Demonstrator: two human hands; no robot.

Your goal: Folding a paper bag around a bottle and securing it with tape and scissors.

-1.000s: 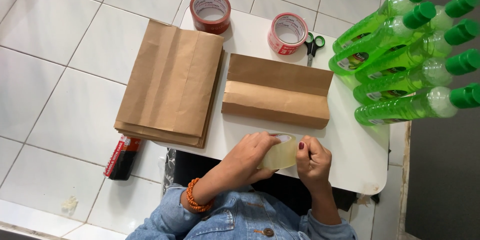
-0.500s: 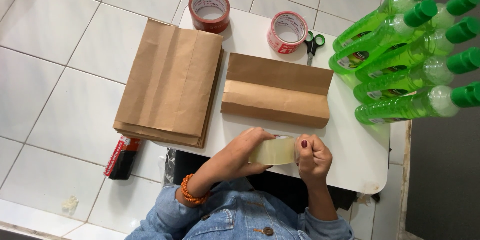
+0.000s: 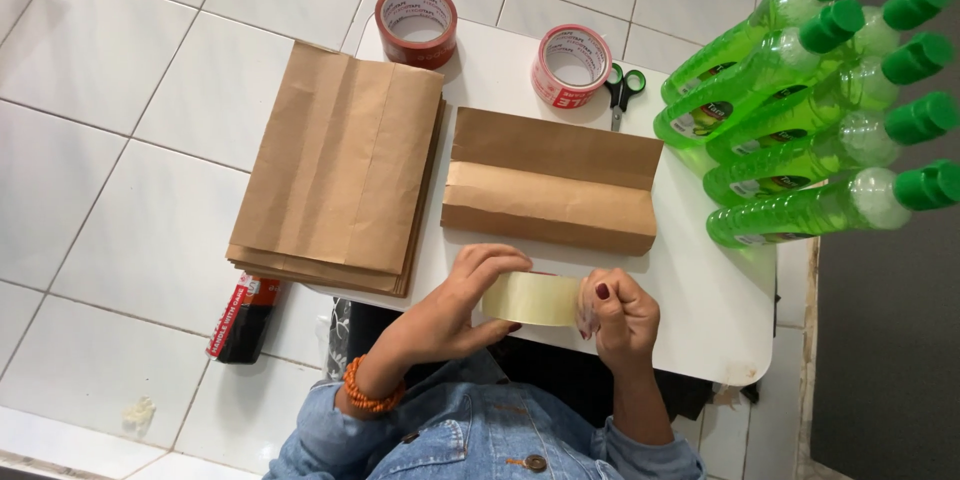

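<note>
I grip a clear tape roll [image 3: 530, 298] just below the folded brown paper bag [image 3: 552, 180]: left hand [image 3: 462, 302] clasps it, right hand [image 3: 618, 312] pinches its end. I judge I'm freeing the end; pulling a strip needs a steady roll.

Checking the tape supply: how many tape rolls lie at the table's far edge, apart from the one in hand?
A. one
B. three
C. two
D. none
C: two red rolls lie beyond the bags, next to the scissors.
</note>
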